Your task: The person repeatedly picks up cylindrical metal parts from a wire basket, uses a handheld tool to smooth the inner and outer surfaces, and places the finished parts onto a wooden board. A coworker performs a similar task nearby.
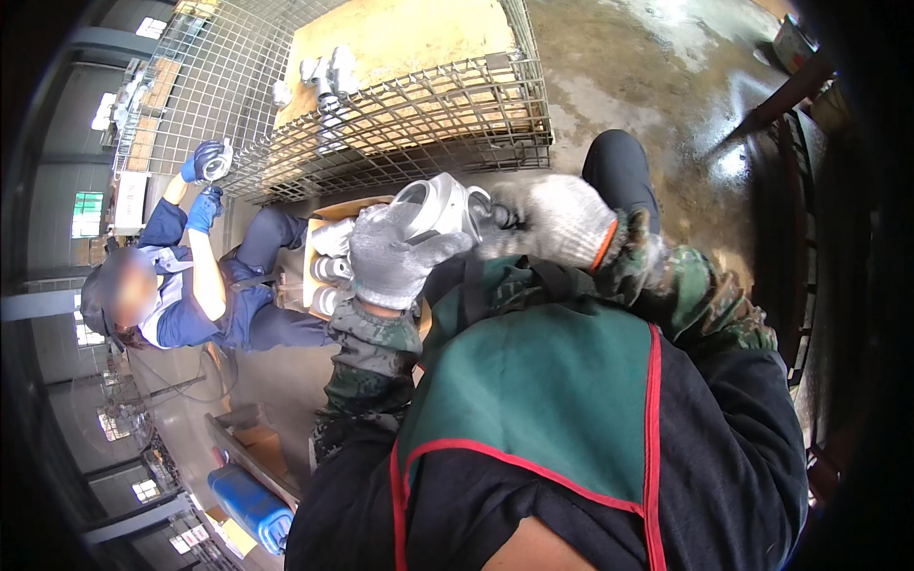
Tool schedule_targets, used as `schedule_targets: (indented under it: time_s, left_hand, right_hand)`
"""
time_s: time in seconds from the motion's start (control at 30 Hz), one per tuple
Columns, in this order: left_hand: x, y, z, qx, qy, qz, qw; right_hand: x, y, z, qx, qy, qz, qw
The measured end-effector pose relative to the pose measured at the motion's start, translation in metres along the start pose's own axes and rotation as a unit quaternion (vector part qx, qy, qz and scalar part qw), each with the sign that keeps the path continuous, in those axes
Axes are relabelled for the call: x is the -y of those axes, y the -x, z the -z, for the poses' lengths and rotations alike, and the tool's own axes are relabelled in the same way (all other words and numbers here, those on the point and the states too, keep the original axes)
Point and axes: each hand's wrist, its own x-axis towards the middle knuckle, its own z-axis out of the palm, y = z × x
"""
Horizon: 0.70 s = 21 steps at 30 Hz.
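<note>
In front of my lap, my left hand, in a grey work glove, is closed around a silver-grey metal pipe fitting with wide round openings. One opening faces up and away; another faces my right hand. That right hand, in a whitish knit glove with an orange cuff edge, is closed at this right-hand opening. A small dark thing shows at its fingertips, blurred and partly hidden, so its kind cannot be made out. Beneath my left hand, a cardboard box holds several similar metal fittings.
A wire mesh cage stands ahead, with more fittings on a wooden board inside. At left, a seated co-worker in blue gloves holds a metal fitting. A blue plastic drum lies lower left.
</note>
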Motion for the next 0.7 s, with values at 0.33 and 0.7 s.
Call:
schedule_targets:
  time_s: [0.33,0.7]
  left_hand:
    - [0.020,0.032,0.019,0.042,0.330,0.176,0.926]
    - [0.015,0.040,0.015,0.047,0.357,0.218,0.907]
  right_hand:
    - [0.010,0.003,0.034,0.038,0.019,0.127,0.991]
    - [0.014,0.012,0.034,0.015,0.008,0.168,0.986]
